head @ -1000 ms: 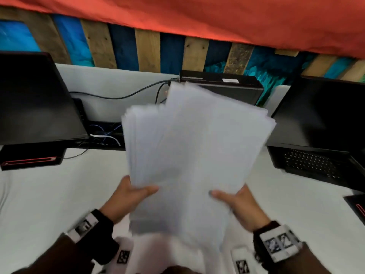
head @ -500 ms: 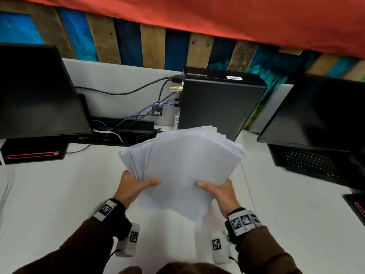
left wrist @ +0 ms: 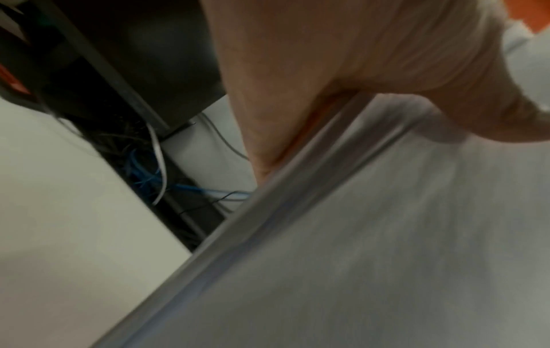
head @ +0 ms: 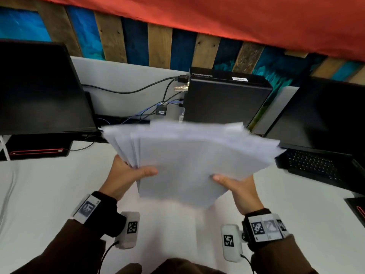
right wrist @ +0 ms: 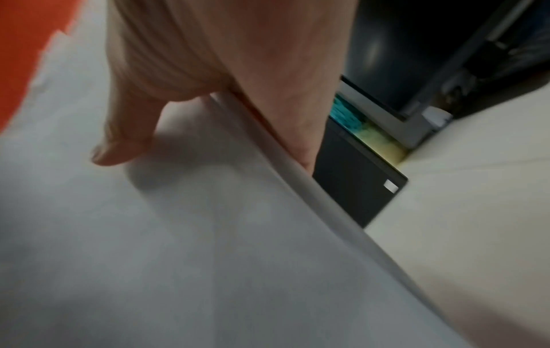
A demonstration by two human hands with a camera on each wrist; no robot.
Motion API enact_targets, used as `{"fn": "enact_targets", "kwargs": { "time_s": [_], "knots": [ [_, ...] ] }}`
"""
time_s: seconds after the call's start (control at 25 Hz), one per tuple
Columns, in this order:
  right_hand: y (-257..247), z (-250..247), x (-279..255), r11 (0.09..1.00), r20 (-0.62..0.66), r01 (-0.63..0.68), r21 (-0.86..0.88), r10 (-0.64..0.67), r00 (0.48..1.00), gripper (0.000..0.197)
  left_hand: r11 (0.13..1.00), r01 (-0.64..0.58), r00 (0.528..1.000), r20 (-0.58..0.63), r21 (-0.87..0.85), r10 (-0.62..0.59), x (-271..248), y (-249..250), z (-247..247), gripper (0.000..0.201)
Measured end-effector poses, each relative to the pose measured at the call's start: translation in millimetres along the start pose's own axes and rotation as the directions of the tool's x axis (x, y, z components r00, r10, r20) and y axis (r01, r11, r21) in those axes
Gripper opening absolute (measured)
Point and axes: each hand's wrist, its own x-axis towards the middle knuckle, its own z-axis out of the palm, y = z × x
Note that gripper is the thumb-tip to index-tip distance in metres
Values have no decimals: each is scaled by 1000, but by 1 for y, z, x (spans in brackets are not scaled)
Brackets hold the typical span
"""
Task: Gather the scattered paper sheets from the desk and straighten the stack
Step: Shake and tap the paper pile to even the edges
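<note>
Both hands hold one stack of paper sheets (head: 197, 161) up above the white desk (head: 49, 194), in front of the person's chest. Left hand (head: 124, 175) grips the stack's left side, thumb pressed flat on the top sheet, the other fingers hidden under the paper. Right hand (head: 240, 189) grips the right side the same way, thumb on top and fingers out of sight beneath. The stack is uneven: sheets fan out at the left edge and corners stick out along the far and right edges; its edges are motion-blurred. In the left wrist view the left hand (left wrist: 342, 58) clamps the paper's edge (left wrist: 327, 212), several sheet edges showing in layers, thumb lying on the top face. In the right wrist view the right hand (right wrist: 232, 58) does likewise, thumb tip resting on the top sheet (right wrist: 149, 235), palm against the stack's edge. Whether the stack's near corner touches the desk cannot be told because of blur. Behind the paper stands a black computer case (head: 225, 99) with cables (head: 138, 89) plugged into its left side. A dark monitor (head: 39, 88) sits at the left of the desk, an open black laptop (head: 316, 151) at the right, its keyboard just beside the stack's right corner. Each wrist carries a band with printed markers and a small white camera unit.
</note>
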Motion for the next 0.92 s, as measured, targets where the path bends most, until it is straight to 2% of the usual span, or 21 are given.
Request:
{"fn": "enact_targets", "kwargs": {
  "time_s": [0.04, 0.08, 0.16, 0.24, 0.28, 0.4, 0.44, 0.52, 0.6, 0.68, 0.8, 0.84, 0.92],
  "knots": [
    [10, 1, -2, 997, 24, -71, -27, 72, 997, 65, 997, 73, 997, 25, 23, -73, -3, -12, -2, 62],
    [18, 5, -3, 992, 32, -121, -40, 122, 992, 60, 990, 129, 991, 38, 56, -132, -5, -21, 0, 64],
    [24, 18, -3, 990, -4, -133, -44, 133, 991, 41, 979, 195, 981, -22, 67, -194, -4, -31, 12, 51],
    [9, 27, 2, 994, -60, -95, -46, 92, 994, 35, 984, 177, 978, -120, 29, -172, 3, -21, 24, 32],
    [-2, 27, 7, 999, -59, -39, -25, 38, 998, 34, 991, 136, 982, -137, 21, -132, 8, -12, 27, 31],
    [-31, 19, 12, 990, -7, 134, 47, -134, 991, 40, 1000, -19, 996, -91, 6, 20, 15, 14, 24, 35],
    [-31, 17, 12, 989, 0, 143, 35, -143, 990, 42, 1000, -26, 996, -80, 6, 26, 13, 16, 23, 34],
    [-17, 17, 8, 997, -9, 65, -30, -65, 998, 39, 999, 47, 994, -95, 16, -45, 6, 5, 20, 33],
    [0, 19, 1, 997, -36, -36, -66, 33, 999, 27, 984, 169, 972, -173, 56, -157, -2, -16, 18, 45],
    [7, 18, -2, 999, -66, -45, -27, 43, 997, 31, 976, 210, 950, -247, 59, -189, -5, -24, 21, 40],
    [-9, 23, 1, 995, -111, 94, 22, -91, 990, 44, 992, 102, 946, -315, 68, -75, -3, -13, 34, 48],
    [-17, 27, 3, 992, -138, 130, 9, -127, 982, 45, 997, 49, 940, -340, 66, -24, -2, -7, 37, 48],
    [-30, 33, 7, 991, -219, 130, -34, -134, 967, 38, 999, 27, 913, -407, 43, -7, 3, 3, 44, 42]
  ]
}}
